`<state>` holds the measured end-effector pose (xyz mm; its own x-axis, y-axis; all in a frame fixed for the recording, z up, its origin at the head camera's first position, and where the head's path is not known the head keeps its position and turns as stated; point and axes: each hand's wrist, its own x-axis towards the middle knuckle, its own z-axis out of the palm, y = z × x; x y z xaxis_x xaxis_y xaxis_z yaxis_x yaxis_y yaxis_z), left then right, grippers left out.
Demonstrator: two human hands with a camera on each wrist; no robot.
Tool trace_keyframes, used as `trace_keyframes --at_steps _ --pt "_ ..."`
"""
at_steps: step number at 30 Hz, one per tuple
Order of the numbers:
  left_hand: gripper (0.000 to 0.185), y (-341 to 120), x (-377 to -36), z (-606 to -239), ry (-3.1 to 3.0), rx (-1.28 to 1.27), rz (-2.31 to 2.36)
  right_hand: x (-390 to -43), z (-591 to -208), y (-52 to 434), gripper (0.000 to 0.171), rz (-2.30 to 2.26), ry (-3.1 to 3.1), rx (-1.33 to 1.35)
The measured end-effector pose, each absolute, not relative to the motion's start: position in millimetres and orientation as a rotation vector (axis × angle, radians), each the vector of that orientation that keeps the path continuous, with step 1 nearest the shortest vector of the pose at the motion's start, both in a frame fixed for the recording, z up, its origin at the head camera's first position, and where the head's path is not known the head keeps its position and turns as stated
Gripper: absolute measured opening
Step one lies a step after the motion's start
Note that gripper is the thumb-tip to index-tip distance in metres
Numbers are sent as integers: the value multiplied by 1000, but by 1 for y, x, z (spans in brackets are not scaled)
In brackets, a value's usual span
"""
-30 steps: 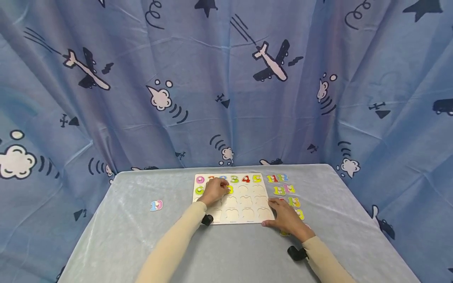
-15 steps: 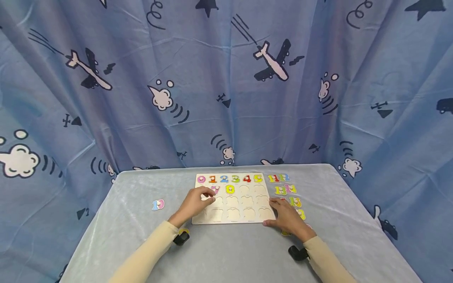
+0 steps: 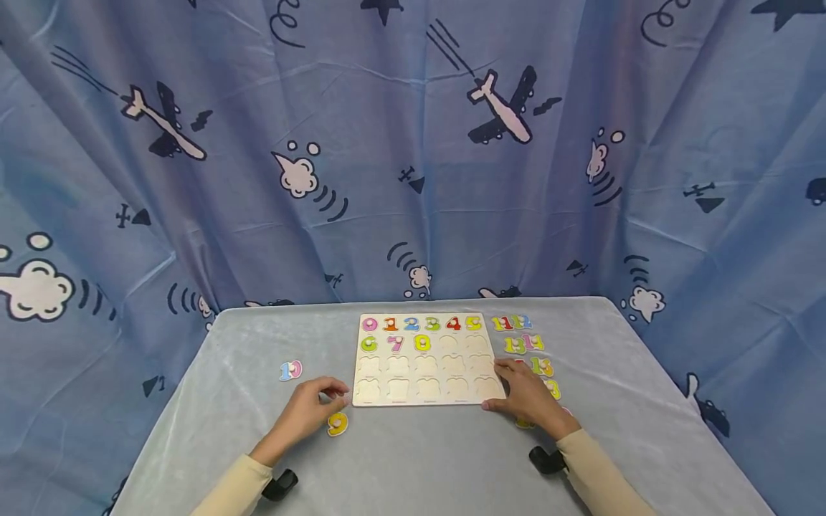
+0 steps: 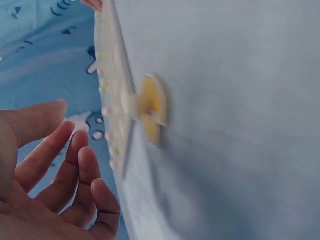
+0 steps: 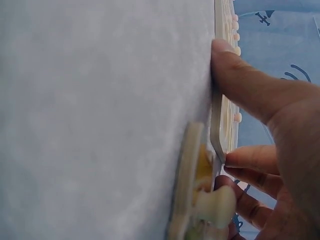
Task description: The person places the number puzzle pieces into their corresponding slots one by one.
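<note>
A wooden number puzzle board [image 3: 413,403] lies mid-table, with knobbed pieces 0 to 8 in its upper two rows and bare recesses below. Just off its front left corner, my left hand [image 3: 306,412] hovers with loosely bent fingers and nothing between them. Beside those fingertips lies the yellow number 9 piece [image 3: 338,424]; its knob shows blurred in the left wrist view. My right hand [image 3: 529,394] holds the board's front right corner, thumb [image 5: 235,65] against the front edge and fingers at the right side.
A blue and pink number 10 piece [image 3: 291,370] lies left of the board. Right of it are several loose number pieces, among them the red and yellow 11 [image 3: 502,324] and the green 13 [image 3: 514,345]; some are partly hidden by the right hand. A patterned curtain [image 3: 413,179] hangs behind the table.
My left hand has drawn back from the 8 on the board, leftward and toward me, to beside the 9. The 6 and 7 are uncovered. The right hand has stayed at the corner.
</note>
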<state>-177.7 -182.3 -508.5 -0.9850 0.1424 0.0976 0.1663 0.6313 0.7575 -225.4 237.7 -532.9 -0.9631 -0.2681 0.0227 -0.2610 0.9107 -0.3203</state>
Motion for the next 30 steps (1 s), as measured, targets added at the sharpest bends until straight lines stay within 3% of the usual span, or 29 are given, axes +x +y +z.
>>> trace_keyframes --at_steps 11,30 --pt "11 -205 -161 -526 -2866 -290 -1371 -224 -531 238 98 -511 3054 -419" --pt "10 -189 -165 -519 -2807 -308 -1297 -224 -534 237 98 -503 3052 -404"
